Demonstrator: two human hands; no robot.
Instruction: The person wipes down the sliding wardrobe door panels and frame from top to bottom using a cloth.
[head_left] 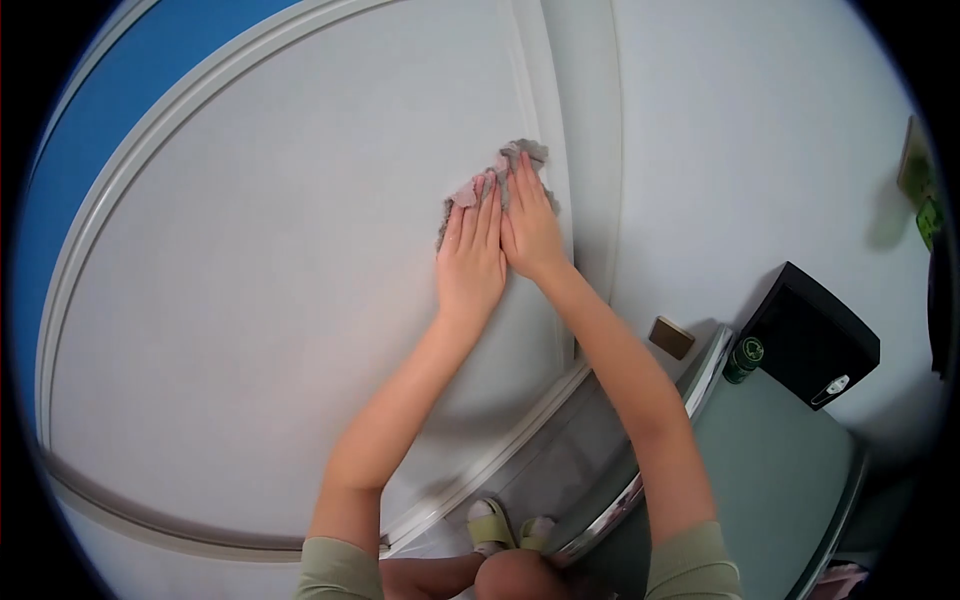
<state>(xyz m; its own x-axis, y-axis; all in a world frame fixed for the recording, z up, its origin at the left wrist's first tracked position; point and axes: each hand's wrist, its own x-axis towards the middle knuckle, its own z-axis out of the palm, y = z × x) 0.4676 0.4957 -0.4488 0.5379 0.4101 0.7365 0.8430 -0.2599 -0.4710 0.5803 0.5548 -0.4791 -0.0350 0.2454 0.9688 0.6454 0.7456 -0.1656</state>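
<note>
My left hand (472, 260) lies flat with its fingers stretched out on a fluffy pink and grey cloth (466, 194). Right beside it, my right hand (532, 228) also presses flat on the cloth, fingers straight and pointing up. The two hands touch along their inner edges and cover much of the cloth. Behind the cloth is a large white panel (250, 270), and both hands are near its right edge, next to a white frame strip (558, 110).
At the lower right a grey-green table (775, 460) with a shiny metal edge bears a black box (815, 330) and a dark green can (742, 362). A small brown-gold plate (671, 338) is on the wall. Below, feet in green sandals (490, 526) stand on the floor.
</note>
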